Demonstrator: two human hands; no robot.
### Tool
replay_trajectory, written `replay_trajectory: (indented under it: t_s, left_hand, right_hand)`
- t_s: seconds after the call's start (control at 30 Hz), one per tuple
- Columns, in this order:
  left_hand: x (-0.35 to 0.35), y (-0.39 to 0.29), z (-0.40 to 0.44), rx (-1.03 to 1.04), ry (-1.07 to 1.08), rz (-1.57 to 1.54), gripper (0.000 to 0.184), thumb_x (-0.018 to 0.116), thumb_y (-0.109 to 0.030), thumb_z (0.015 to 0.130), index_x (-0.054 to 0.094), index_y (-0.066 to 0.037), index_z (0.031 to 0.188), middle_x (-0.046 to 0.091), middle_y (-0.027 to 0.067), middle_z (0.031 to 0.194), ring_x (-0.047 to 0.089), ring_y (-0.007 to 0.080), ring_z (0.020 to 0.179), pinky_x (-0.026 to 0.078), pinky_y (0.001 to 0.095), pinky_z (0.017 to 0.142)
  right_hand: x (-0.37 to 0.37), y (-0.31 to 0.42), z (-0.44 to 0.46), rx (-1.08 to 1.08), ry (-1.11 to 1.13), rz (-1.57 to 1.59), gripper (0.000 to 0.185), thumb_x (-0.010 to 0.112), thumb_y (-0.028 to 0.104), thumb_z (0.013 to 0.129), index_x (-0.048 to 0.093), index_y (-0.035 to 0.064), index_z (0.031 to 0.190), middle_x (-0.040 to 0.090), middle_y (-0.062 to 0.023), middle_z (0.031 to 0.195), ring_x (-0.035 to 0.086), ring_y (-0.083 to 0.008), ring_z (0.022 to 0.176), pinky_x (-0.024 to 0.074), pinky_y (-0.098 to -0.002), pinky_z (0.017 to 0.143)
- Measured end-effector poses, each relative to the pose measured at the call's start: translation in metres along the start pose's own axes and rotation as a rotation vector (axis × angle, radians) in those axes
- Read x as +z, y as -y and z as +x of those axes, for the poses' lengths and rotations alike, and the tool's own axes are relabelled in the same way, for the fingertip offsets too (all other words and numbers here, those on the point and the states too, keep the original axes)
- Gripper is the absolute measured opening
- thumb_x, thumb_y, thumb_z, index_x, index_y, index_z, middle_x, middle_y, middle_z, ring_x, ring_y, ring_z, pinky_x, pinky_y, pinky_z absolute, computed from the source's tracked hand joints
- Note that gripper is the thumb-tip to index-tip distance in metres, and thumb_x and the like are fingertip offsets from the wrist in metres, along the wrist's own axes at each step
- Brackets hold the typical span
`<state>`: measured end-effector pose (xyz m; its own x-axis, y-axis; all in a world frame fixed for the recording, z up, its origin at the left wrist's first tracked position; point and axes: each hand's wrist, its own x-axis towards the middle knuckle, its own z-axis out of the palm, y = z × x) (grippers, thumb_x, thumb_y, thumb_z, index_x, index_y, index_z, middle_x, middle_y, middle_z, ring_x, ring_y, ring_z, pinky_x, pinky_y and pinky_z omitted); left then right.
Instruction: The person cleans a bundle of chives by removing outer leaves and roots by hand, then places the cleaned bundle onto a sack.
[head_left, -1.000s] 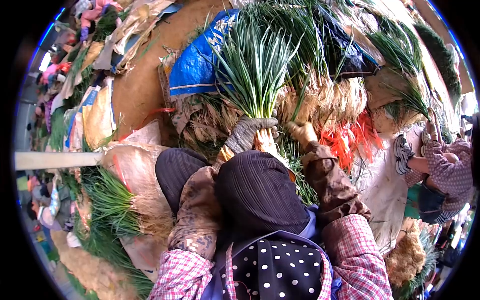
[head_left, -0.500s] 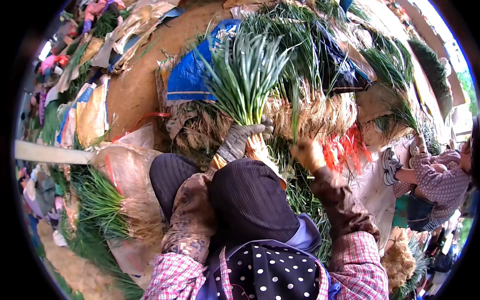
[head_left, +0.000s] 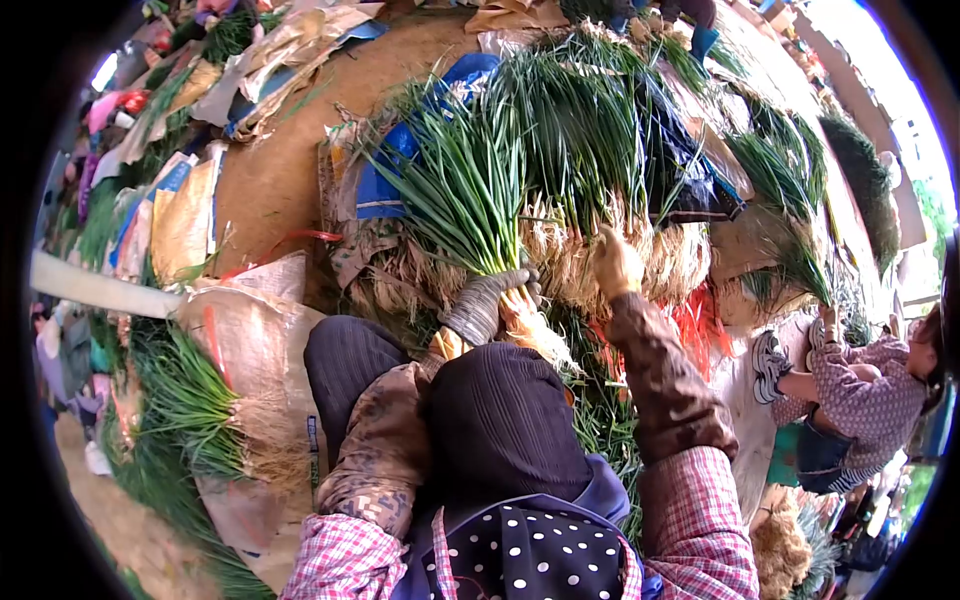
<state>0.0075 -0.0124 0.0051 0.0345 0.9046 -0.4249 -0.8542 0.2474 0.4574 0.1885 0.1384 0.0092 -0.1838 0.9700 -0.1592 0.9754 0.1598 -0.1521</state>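
My left hand point(head_left: 490, 303), in a grey glove, is closed round the lower stalks of a bunch of green onions point(head_left: 475, 205). Their leaves fan upward and pale roots hang below the fingers, close above my knee. My right hand point(head_left: 618, 265) reaches to the front of a large pile of green onions point(head_left: 585, 130), against its pale stalks and roots. Its fingers look curled together, and whatever lies between them is hidden from this angle.
Red plastic strips point(head_left: 700, 330) lie below the pile. Blue sheeting point(head_left: 385, 185) shows behind the held bunch. To my left, another bundle of green onions point(head_left: 200, 400) rests on a sack point(head_left: 265, 330). A person in a patterned top point(head_left: 870, 390) crouches at right.
My right hand has moved up to the pile; the long green leaf blurred above it is gone. My left hand keeps the bunch, which now leans slightly left and sits a bit lower.
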Motion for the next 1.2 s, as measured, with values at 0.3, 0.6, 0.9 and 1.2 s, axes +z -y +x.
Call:
replay_trajectory:
  t_s: [0.3,0.6,0.9,1.2]
  left_hand:
    - [-0.021,0.000,0.014,-0.093,0.024,0.057,0.028,0.068,-0.011,0.079,0.062,0.000,0.104,0.066,0.0143,0.089,0.065,0.0287,0.078,0.055,0.0415,0.068]
    - [0.022,-0.002,-0.017,0.114,0.107,0.238,0.013,0.069,-0.008,0.076,0.066,-0.001,0.087,0.067,0.0058,0.086,0.063,0.0147,0.078,0.051,0.0266,0.072]
    - [0.006,0.016,0.002,-0.093,0.039,0.076,0.011,0.067,-0.005,0.077,0.065,-0.002,0.087,0.067,0.0065,0.082,0.062,0.0168,0.070,0.051,0.0299,0.065]
    - [0.014,0.005,-0.004,0.015,-0.020,0.099,0.015,0.066,-0.005,0.078,0.064,0.001,0.092,0.066,0.0089,0.077,0.063,0.0191,0.067,0.052,0.0300,0.062]
  right_hand:
    - [-0.025,0.003,0.028,-0.069,-0.014,-0.102,0.026,0.060,0.033,0.082,0.066,0.0078,0.086,0.065,-0.0155,0.077,0.064,-0.0324,0.074,0.0512,-0.0410,0.066]
    - [-0.015,0.005,-0.102,-0.326,-0.034,0.633,0.012,0.064,0.016,0.085,0.066,0.0055,0.092,0.068,-0.0100,0.077,0.063,-0.0112,0.065,0.0518,-0.0250,0.060]
    - [0.014,0.030,-0.070,0.156,0.436,1.275,0.046,0.057,0.043,0.088,0.058,0.0014,0.108,0.061,-0.0056,0.082,0.057,-0.0132,0.068,0.0480,-0.0255,0.060]
    - [0.016,0.062,-0.067,0.459,0.349,1.740,0.024,0.060,0.001,0.085,0.054,-0.0068,0.107,0.060,-0.0094,0.075,0.055,-0.0139,0.053,0.0480,-0.0268,0.043]
